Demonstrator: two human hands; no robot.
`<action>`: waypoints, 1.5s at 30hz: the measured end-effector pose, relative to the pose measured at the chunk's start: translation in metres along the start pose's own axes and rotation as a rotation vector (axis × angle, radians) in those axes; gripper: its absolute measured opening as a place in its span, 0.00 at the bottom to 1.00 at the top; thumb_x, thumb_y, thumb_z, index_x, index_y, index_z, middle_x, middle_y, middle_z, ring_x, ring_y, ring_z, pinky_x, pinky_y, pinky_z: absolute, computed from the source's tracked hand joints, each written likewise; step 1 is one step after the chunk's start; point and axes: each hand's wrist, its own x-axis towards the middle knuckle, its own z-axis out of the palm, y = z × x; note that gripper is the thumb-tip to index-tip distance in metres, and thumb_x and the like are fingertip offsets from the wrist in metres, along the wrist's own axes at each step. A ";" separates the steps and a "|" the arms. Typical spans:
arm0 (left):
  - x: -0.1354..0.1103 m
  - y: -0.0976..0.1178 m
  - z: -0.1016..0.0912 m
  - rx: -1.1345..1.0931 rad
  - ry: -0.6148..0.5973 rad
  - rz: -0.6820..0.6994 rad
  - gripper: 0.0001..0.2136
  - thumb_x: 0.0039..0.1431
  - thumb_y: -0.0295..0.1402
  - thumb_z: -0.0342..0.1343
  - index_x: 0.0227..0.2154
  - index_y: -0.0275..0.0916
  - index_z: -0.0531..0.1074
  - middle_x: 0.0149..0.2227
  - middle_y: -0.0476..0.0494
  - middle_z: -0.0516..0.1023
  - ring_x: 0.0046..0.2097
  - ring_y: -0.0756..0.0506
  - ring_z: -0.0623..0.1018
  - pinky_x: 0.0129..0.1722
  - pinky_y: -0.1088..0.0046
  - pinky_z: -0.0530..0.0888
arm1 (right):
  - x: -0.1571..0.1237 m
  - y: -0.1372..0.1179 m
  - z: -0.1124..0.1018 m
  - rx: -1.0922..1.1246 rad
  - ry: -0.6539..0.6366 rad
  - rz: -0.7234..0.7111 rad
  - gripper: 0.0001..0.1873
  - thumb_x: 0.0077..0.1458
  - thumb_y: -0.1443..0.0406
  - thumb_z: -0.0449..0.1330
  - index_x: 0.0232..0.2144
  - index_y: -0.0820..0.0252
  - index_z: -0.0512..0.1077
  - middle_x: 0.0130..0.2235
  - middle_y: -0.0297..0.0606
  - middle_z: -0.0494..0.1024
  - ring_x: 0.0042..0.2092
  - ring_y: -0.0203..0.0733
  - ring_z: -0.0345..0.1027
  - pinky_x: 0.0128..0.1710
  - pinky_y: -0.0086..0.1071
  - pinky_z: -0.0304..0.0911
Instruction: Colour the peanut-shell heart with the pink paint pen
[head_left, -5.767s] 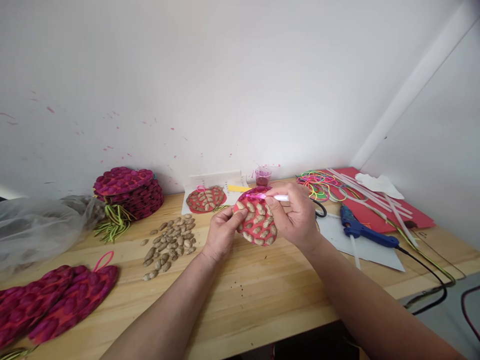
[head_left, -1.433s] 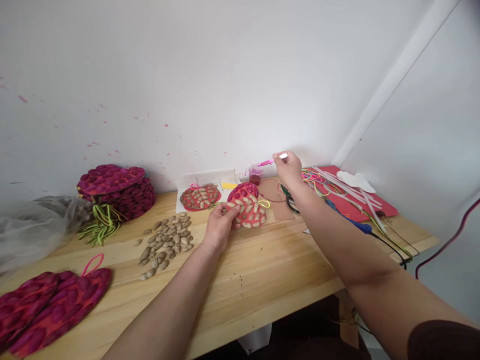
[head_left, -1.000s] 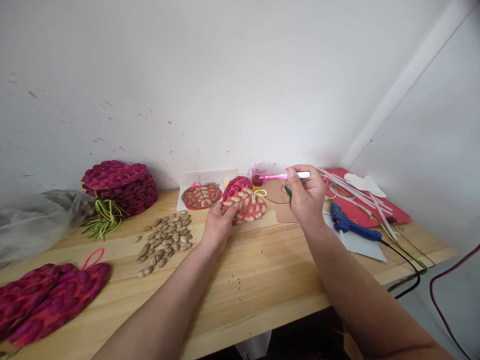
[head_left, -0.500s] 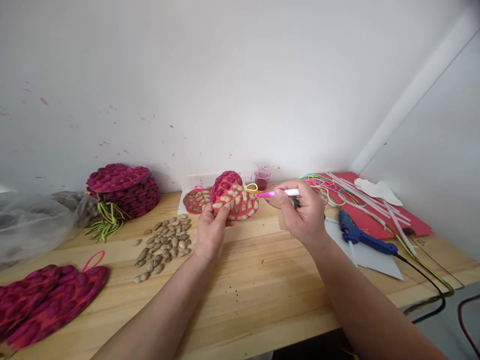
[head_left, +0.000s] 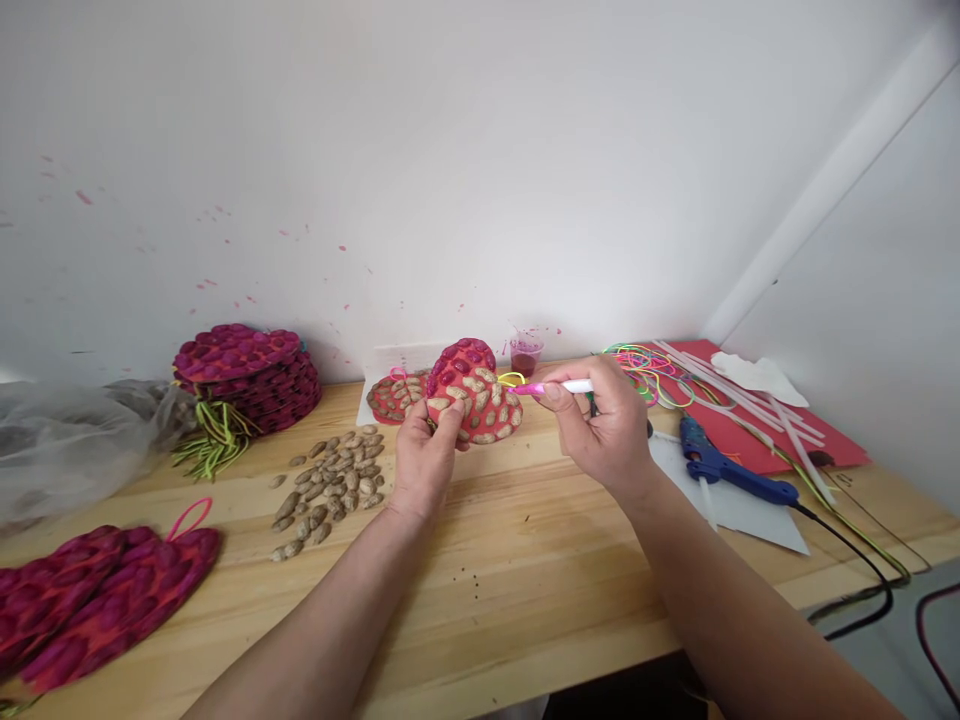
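Two-handed: pinching the peanut-studded piece (head_left: 489,400) in the left hand (head_left: 424,455), clamping the brush (head_left: 531,389) in the right hand (head_left: 604,425). Could smear the yellow loop (head_left: 513,375), close left of the right hand, through one careless slip.

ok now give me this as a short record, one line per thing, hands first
left hand: holds the piece at its lower left
right hand: holds the brush
brush: white handle, pink toward the tip; tip near the piece's upper right, contact unclear
piece: red, tilted, studded with peanuts, purple at the top, the rest bare
cup: by the wall, red liquid inside
loose peanuts: on the table, left of the piece
stack: back left, purple and red
glue gun: blue, right of the right hand
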 end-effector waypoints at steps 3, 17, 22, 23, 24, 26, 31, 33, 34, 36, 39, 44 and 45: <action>0.000 0.001 0.000 0.022 0.000 0.012 0.17 0.52 0.46 0.69 0.29 0.39 0.72 0.25 0.52 0.73 0.24 0.52 0.71 0.24 0.77 0.69 | 0.000 0.000 -0.001 -0.006 -0.024 -0.009 0.03 0.66 0.65 0.60 0.37 0.51 0.74 0.36 0.35 0.83 0.41 0.44 0.73 0.43 0.41 0.67; -0.004 0.007 0.001 0.088 -0.010 0.060 0.15 0.55 0.44 0.67 0.28 0.40 0.71 0.24 0.51 0.72 0.24 0.51 0.70 0.25 0.77 0.72 | 0.000 0.002 0.000 -0.061 -0.040 -0.010 0.03 0.66 0.64 0.60 0.37 0.51 0.72 0.36 0.34 0.83 0.39 0.44 0.73 0.42 0.40 0.66; -0.004 0.010 0.001 0.109 -0.002 0.071 0.15 0.55 0.45 0.68 0.28 0.40 0.72 0.24 0.51 0.72 0.24 0.51 0.71 0.25 0.77 0.71 | 0.000 0.001 0.000 -0.064 -0.039 -0.016 0.03 0.66 0.64 0.60 0.36 0.50 0.72 0.36 0.34 0.83 0.39 0.44 0.73 0.41 0.40 0.66; -0.003 0.010 0.001 0.115 -0.002 0.074 0.15 0.55 0.45 0.68 0.28 0.40 0.72 0.24 0.51 0.72 0.24 0.51 0.71 0.25 0.77 0.71 | 0.000 0.001 0.000 -0.064 -0.038 -0.019 0.04 0.66 0.64 0.60 0.36 0.50 0.72 0.36 0.34 0.83 0.39 0.44 0.73 0.41 0.40 0.66; -0.003 0.010 0.001 0.121 -0.003 0.076 0.15 0.55 0.45 0.67 0.28 0.40 0.71 0.24 0.51 0.72 0.24 0.51 0.71 0.25 0.77 0.71 | 0.001 0.000 0.000 -0.062 -0.038 -0.022 0.04 0.66 0.64 0.60 0.36 0.51 0.72 0.35 0.34 0.83 0.39 0.44 0.73 0.41 0.40 0.66; -0.003 0.009 0.001 0.126 -0.007 0.077 0.15 0.55 0.45 0.67 0.28 0.40 0.71 0.23 0.51 0.72 0.23 0.51 0.71 0.25 0.77 0.71 | 0.001 0.000 -0.001 -0.050 -0.039 -0.025 0.04 0.66 0.64 0.60 0.36 0.51 0.71 0.35 0.34 0.82 0.38 0.44 0.73 0.40 0.39 0.66; -0.003 0.007 -0.001 0.133 -0.011 0.085 0.14 0.57 0.44 0.66 0.29 0.40 0.70 0.23 0.51 0.72 0.24 0.51 0.72 0.25 0.77 0.72 | 0.000 0.000 -0.001 -0.051 -0.038 -0.008 0.04 0.66 0.64 0.60 0.36 0.51 0.72 0.36 0.34 0.83 0.39 0.44 0.73 0.41 0.40 0.66; -0.003 0.007 -0.001 0.132 -0.011 0.086 0.14 0.58 0.44 0.66 0.30 0.40 0.71 0.23 0.51 0.73 0.24 0.51 0.72 0.26 0.77 0.72 | 0.000 0.001 0.000 -0.063 -0.031 -0.003 0.04 0.66 0.64 0.60 0.36 0.51 0.72 0.36 0.34 0.82 0.39 0.44 0.72 0.41 0.40 0.66; -0.003 0.008 -0.001 0.132 -0.011 0.085 0.14 0.57 0.44 0.66 0.30 0.40 0.71 0.24 0.51 0.73 0.24 0.51 0.71 0.25 0.77 0.72 | 0.000 0.001 0.000 -0.065 -0.031 -0.003 0.04 0.66 0.64 0.60 0.36 0.51 0.72 0.35 0.34 0.82 0.39 0.44 0.72 0.41 0.40 0.66; -0.004 0.008 0.000 0.132 -0.012 0.084 0.14 0.57 0.44 0.66 0.30 0.40 0.71 0.24 0.51 0.73 0.24 0.51 0.71 0.25 0.77 0.72 | 0.000 0.000 0.000 -0.059 -0.036 -0.011 0.04 0.66 0.64 0.60 0.36 0.51 0.72 0.35 0.34 0.82 0.38 0.43 0.72 0.40 0.40 0.66; -0.004 0.009 0.000 0.132 -0.016 0.096 0.14 0.57 0.44 0.66 0.29 0.40 0.71 0.24 0.51 0.73 0.24 0.51 0.71 0.25 0.77 0.72 | 0.001 -0.001 0.000 -0.037 -0.054 -0.033 0.04 0.66 0.65 0.60 0.36 0.52 0.72 0.35 0.34 0.81 0.39 0.43 0.72 0.40 0.39 0.66; -0.002 0.008 0.000 0.134 -0.023 0.108 0.14 0.56 0.45 0.66 0.30 0.40 0.71 0.26 0.51 0.74 0.24 0.51 0.71 0.24 0.77 0.72 | 0.001 0.000 -0.001 -0.039 -0.015 -0.044 0.04 0.66 0.66 0.60 0.36 0.53 0.72 0.34 0.34 0.81 0.38 0.42 0.71 0.40 0.38 0.66; -0.002 0.008 0.000 0.135 -0.026 0.111 0.14 0.56 0.45 0.66 0.30 0.40 0.71 0.26 0.51 0.73 0.24 0.51 0.70 0.24 0.76 0.72 | 0.000 0.000 0.000 -0.041 -0.014 -0.051 0.04 0.65 0.66 0.61 0.36 0.53 0.72 0.34 0.34 0.81 0.38 0.42 0.71 0.39 0.38 0.65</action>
